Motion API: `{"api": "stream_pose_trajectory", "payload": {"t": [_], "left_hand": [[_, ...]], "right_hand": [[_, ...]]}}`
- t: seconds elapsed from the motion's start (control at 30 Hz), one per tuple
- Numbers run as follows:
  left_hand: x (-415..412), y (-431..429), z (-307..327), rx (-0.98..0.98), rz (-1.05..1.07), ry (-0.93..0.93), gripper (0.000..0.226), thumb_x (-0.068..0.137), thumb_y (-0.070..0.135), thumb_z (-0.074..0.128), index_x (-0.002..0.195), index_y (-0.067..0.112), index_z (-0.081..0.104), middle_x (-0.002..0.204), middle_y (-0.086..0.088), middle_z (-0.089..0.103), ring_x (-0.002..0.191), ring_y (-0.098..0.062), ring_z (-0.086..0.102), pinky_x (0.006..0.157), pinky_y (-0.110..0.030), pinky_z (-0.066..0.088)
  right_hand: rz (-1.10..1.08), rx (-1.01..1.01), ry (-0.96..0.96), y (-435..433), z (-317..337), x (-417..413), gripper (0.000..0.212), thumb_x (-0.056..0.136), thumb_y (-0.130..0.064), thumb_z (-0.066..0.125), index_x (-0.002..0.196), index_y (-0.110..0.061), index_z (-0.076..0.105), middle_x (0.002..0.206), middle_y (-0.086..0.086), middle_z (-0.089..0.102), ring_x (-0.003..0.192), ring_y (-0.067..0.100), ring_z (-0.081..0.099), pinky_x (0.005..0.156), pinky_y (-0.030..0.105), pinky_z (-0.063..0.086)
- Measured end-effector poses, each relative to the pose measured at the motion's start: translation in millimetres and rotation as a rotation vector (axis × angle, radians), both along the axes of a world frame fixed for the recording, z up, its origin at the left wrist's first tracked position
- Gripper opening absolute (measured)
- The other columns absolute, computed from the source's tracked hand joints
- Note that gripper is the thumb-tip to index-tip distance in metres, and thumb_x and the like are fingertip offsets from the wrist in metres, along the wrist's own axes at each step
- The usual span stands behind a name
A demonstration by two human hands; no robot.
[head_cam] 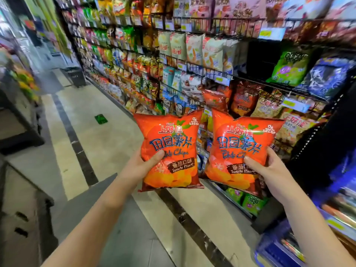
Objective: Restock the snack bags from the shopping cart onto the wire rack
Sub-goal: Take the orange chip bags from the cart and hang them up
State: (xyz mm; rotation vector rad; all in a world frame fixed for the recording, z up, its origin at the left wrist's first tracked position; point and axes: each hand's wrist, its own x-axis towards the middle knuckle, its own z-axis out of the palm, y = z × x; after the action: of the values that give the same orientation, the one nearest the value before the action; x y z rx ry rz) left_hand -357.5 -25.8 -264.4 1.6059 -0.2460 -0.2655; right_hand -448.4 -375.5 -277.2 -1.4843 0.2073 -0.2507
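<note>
Head — L hand (pixel 143 168), R hand (pixel 270 171) — chip bags (pixel 169 132)

The left hand (pixel 141 168) and right hand (pixel 269 170) are bare, forearms (pixel 100 211) too.

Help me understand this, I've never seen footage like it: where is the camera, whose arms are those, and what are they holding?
There is no machine here. One wide-angle camera sits on a person's head, looking forward and down, so both bare arms are the wearer's. The left hand grips one orange-red tomato potato-chip bag; the right hand grips a matching second bag beside it. Behind them stands a black wire rack full of snack bags. Below is a tiled floor.
</note>
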Motion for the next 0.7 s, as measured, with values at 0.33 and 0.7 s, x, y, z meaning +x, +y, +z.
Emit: {"api": "stream_pose_trajectory", "payload": {"t": [0.33, 0.7], "left_hand": [[161, -59, -8, -0.008, -0.148, 0.008, 0.056, 0.090, 0.036, 0.075, 0.140, 0.023, 0.055, 0.127, -0.003, 0.074, 0.112, -0.025, 0.073, 0.090, -0.039, 0.062], [376, -114, -45, 0.046, -0.369, -0.024, 0.059, 0.083, 0.057, 0.080, 0.133, 0.032, 0.063, 0.126, 0.004, 0.074, 0.118, -0.020, 0.070, 0.102, -0.046, 0.055]], "right_hand": [[-0.099, 0.039, 0.057, -43, 4, 111, 0.107, 0.041, -0.054, 0.101, 0.134, -0.025, 0.055, 0.122, -0.002, 0.074, 0.111, 0.021, 0.073, 0.086, 0.044, 0.061], [-0.356, 0.016, 0.141, -43, -17, 237, 0.040, 0.095, -0.001, 0.066, 0.130, -0.014, 0.051, 0.114, 0.007, 0.070, 0.056, -0.001, 0.068, 0.041, 0.011, 0.047]]}}
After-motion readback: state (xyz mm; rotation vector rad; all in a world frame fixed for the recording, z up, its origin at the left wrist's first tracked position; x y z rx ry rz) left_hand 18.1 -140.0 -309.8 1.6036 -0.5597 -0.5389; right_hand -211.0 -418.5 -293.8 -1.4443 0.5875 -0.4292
